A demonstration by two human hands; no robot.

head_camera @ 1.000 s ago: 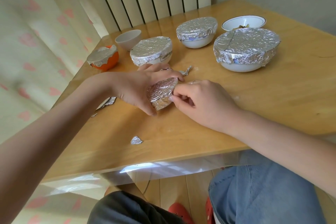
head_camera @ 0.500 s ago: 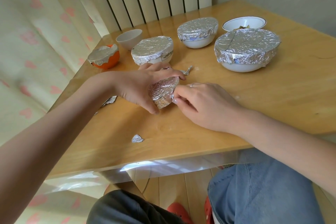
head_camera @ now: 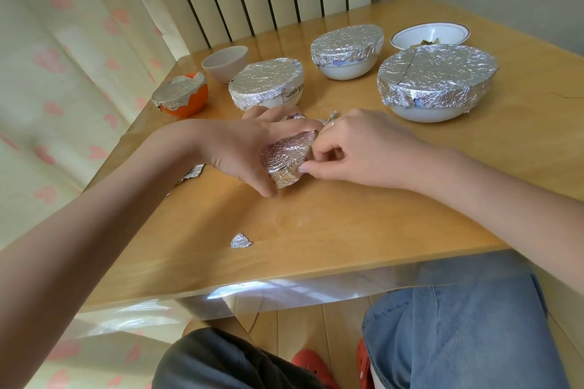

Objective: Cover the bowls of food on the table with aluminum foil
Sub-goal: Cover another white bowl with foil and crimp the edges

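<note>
Foil (head_camera: 286, 158) on the tilted bowl, gripped by the left hand (head_camera: 243, 148), now gets its lower edge pinched by the right hand (head_camera: 357, 148), nearly sealed.

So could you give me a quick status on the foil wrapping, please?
Left hand grips small foil-wrapped bowl, tilted. Right hand pinches foil at its rim. Nothing in the way.

The near part of the surface (head_camera: 331, 230) is wide and bare wood, with only a small foil scrap (head_camera: 240, 241) lying on it. Another foil scrap (head_camera: 191, 173) sits by the left edge. At the back, bowls stand in a row: the orange bowl (head_camera: 186, 101), small cup (head_camera: 225, 62), three foil-covered bowls (head_camera: 267, 82) (head_camera: 347, 50) (head_camera: 437, 80) and an open bowl (head_camera: 430, 35). Gaps between them are narrow. The right side is free.
</note>
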